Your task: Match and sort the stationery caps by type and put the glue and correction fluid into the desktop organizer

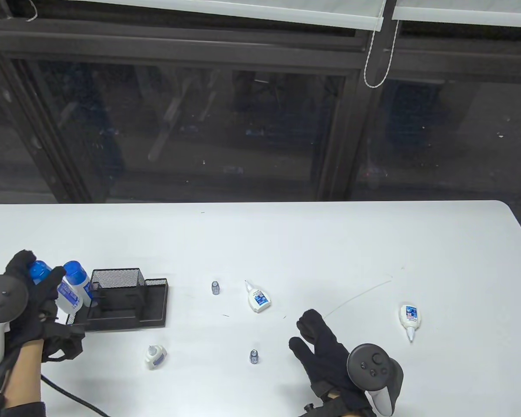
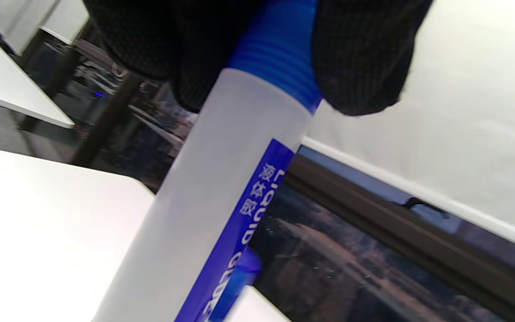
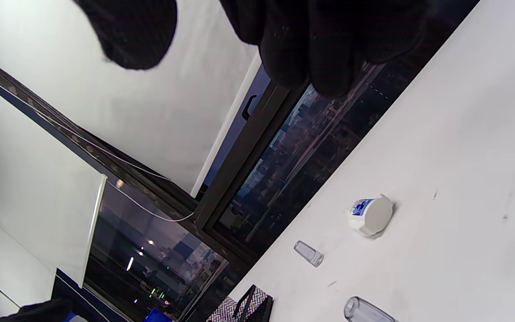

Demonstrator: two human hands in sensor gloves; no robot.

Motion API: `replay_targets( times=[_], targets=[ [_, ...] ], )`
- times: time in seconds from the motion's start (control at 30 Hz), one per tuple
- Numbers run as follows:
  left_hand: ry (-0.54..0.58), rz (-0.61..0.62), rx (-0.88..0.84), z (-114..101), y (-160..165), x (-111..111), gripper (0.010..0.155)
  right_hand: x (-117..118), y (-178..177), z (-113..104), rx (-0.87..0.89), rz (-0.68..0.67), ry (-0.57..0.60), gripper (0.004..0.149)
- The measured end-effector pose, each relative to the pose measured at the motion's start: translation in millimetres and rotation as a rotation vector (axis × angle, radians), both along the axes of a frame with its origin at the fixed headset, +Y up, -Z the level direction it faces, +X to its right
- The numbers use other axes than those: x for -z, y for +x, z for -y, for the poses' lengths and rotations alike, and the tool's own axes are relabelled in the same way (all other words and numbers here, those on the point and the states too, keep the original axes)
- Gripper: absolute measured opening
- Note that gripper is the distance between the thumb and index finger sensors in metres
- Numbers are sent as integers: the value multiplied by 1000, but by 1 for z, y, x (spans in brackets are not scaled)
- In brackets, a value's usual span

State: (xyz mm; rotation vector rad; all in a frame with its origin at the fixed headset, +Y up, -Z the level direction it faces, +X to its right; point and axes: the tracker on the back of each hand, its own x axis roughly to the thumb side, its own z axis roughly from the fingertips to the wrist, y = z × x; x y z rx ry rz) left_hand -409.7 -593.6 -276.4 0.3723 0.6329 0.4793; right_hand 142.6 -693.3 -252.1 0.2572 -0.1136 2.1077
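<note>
My left hand (image 1: 41,271) grips a white glue bottle (image 1: 38,270) (image 2: 221,188) by its blue cap, with its fingers (image 2: 360,53) curled round the cap. A second blue-capped glue bottle (image 1: 74,284) stands against those fingers by the left end of the black mesh organizer (image 1: 121,299); I cannot tell whether the hand holds it too. Three small correction fluid bottles lie on the table: one at the centre (image 1: 258,298) (image 3: 370,214), one at the right (image 1: 409,317), one near the front (image 1: 155,356). Two clear caps (image 1: 215,287) (image 1: 254,356) stand apart from them. My right hand (image 1: 319,336) hovers open and holds nothing.
The white table (image 1: 330,243) ends at a dark window wall behind and at a rounded corner on the right. A black cable (image 1: 69,397) trails from the left glove along the front edge. In the right wrist view the clear caps (image 3: 309,253) (image 3: 367,312) lie between my right hand and the organizer (image 3: 248,308).
</note>
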Motion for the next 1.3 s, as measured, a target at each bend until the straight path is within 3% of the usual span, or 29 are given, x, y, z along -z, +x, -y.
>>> replay_targets(
  times=[0.63, 1.03, 1.3],
  targets=[
    [-112, 59, 12, 60, -4, 37, 71, 2, -7, 8, -13, -3, -33, 75],
    [-181, 85, 11, 87, -1, 43, 75, 3, -9, 11, -20, -12, -51, 75],
    [-213, 137, 103, 85, 10, 40, 80, 4, -9, 11, -25, -15, -58, 74]
  ],
)
